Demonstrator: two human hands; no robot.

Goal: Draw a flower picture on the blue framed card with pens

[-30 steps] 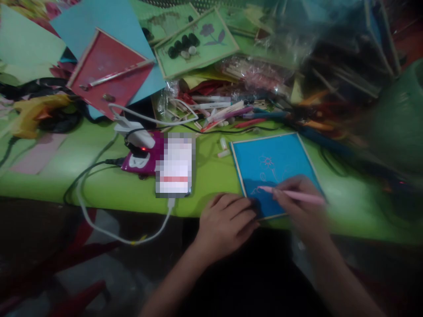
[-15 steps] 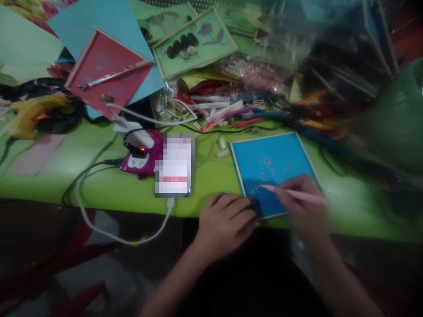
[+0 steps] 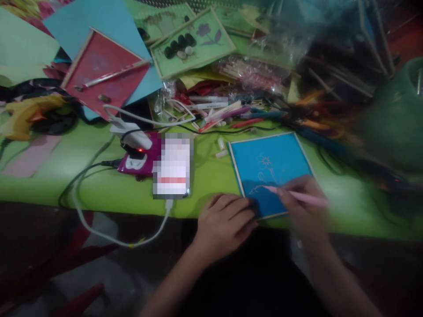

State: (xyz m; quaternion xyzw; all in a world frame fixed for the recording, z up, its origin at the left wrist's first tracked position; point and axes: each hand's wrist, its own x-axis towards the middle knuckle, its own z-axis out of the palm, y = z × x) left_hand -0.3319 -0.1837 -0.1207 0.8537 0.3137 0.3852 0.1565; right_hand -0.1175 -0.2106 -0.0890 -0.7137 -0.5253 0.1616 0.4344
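A blue board (image 3: 247, 160) with a thin pale wooden frame lies near the table's front edge. Pink line drawings mark it, a flower with a stem among them, plus a wavy line lower down. My right hand (image 3: 302, 202) is closed around a pink pen (image 3: 307, 198), its tip on the blue surface at the end of the wavy line. At the board's lower left corner is my left hand (image 3: 228, 218), fingers bent together, the corner between fingers and thumb. Its fingertips are partly lost in shadow.
Left of the board, a phone (image 3: 173, 165) on a white cable overlaps a purple power strip (image 3: 139, 165) with chargers. Two small white pieces (image 3: 221, 147) lie nearby. Pens and sticks (image 3: 224, 114) are heaped behind. A green round container (image 3: 393, 119) stands right, a yellow glue gun (image 3: 24, 114) far left.
The view has shifted slightly, so most things sit a little further left. The pen tip has barely moved along the wavy line; my left hand keeps its place at the corner.
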